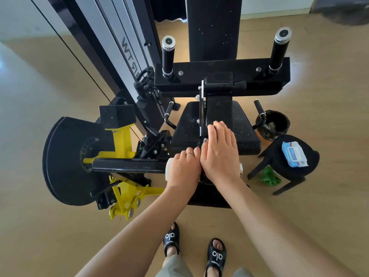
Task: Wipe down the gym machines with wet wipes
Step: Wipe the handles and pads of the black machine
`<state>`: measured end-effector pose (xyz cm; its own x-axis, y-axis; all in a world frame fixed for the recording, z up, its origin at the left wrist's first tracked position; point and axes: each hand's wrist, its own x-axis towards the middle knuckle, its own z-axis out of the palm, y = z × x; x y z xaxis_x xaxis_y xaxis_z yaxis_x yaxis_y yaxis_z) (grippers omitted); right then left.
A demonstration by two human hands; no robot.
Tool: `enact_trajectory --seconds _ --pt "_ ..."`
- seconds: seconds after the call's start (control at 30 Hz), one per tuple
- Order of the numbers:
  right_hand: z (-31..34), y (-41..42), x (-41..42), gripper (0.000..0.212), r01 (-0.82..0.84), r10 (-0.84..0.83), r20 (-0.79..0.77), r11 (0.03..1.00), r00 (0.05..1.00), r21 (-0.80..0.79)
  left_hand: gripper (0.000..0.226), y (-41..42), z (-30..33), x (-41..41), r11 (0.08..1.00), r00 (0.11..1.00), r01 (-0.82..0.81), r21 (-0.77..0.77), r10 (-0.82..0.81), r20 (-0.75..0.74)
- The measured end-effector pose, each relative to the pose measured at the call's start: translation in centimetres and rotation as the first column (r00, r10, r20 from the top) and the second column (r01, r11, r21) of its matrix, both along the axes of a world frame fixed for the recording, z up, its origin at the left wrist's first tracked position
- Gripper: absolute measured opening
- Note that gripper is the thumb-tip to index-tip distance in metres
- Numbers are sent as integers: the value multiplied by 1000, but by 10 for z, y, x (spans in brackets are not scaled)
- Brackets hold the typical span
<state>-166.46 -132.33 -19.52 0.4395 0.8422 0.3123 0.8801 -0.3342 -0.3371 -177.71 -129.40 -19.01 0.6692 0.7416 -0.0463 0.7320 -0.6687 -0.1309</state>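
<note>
A black and yellow gym machine stands before me, with a black seat pad (189, 124) and a horizontal black bar (127, 165) ending in a roller with a white end cap (169, 168). My left hand (184, 170) curls over that roller just right of the cap. Beside it, touching it, my right hand (219, 152) lies flat, its fingers reaching onto the black upright bracket (202, 108) above the seat. No wipe shows under either hand. A blue and white wet wipes pack (294, 154) lies on a black stool (279, 148) to the right.
A black bin (273, 124) with used material inside stands behind the stool. A green bundle (269, 175) lies on the wooden floor under it. Two upright black handles (168, 56) (279, 50) and the backrest (211, 29) rise at the far side. My sandalled feet (171, 239) are below.
</note>
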Motion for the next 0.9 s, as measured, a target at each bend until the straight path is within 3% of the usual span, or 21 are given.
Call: enact_trajectory --seconds 0.13,0.33,0.4,0.53,0.6,0.8,0.9 --pt "0 0 0 43 -1 1 -1 1000 1000 -1 33 7 -17 -5 994 988 51 95 -64 138" --pt "-1 -2 3 44 -22 22 2 1000 1000 -11 34 31 -11 -44 993 979 95 65 -105 177" --pt "-1 -2 3 44 -21 21 14 1000 1000 -21 31 54 0 -71 999 995 50 -21 -48 89" --pt "0 0 1 44 -12 14 30 999 999 -46 42 93 26 -86 934 969 -11 -358 -79 -235" --pt "0 0 1 45 -7 10 42 998 999 -57 51 92 26 -67 917 954 -5 -398 -115 -276" --pt "1 1 -2 45 9 -7 49 998 999 -56 31 36 -1 -34 995 999 -19 -101 14 -48" --pt "1 0 -3 46 12 -10 48 999 999 -50 27 18 -4 -25 1000 997 30 10 -30 70"
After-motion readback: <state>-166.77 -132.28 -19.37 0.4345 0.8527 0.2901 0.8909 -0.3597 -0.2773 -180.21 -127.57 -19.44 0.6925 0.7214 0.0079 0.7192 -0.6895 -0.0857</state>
